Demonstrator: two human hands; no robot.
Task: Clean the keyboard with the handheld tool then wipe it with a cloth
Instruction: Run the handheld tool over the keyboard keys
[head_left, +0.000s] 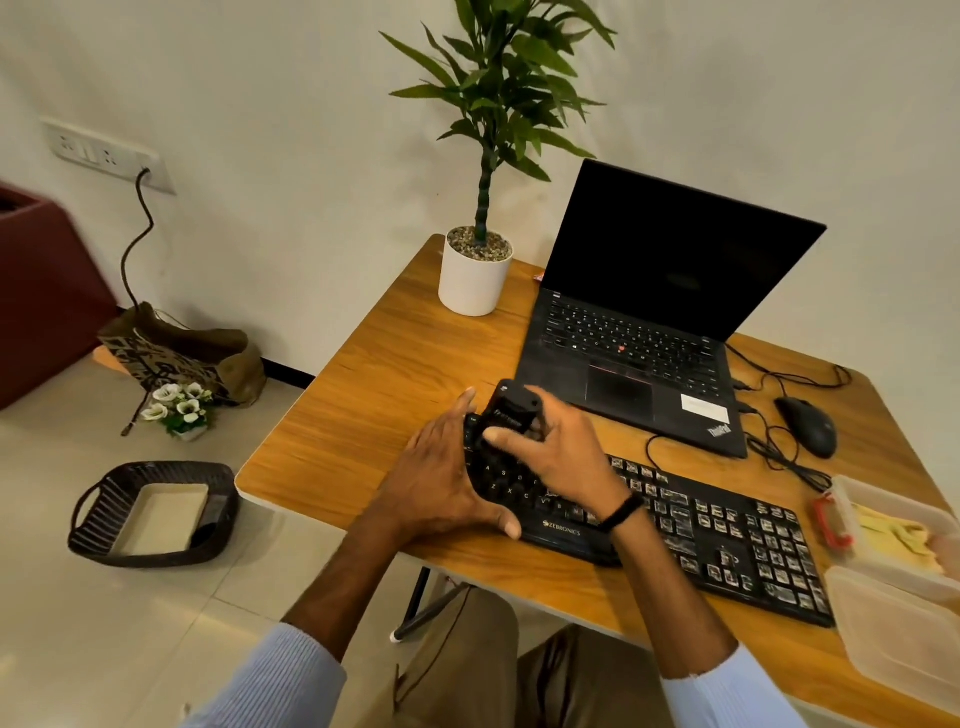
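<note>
Counts: one keyboard, one tool, one laptop, one mouse, one potted plant and two clear plastic boxes, all on a wooden worktop.
Keyboard: black, lying along the worktop's near edge in front of the laptop; pale dust shows between the keys on its right part.
Tool: small and black, above the keyboard's left end.
Right hand: reaches in from the right with its fingers wrapped round the tool, grasping it; a dark band sits on the wrist.
Left hand: lies flat against the keyboard's left end, fingers straight and together, thumb on the front edge; it grasps nothing.
Boxes: the far box, beside the keyboard's right end, holds a yellow cloth; the near box touches it.
Floor: one dark basket, one paper bag and one bunch of white flowers, to the left of the worktop.
Hidden: the hands cover the keyboard's left keys and the tool's lower end, so I cannot tell whether it touches the keys; the picture's right edge cuts off both boxes.
</note>
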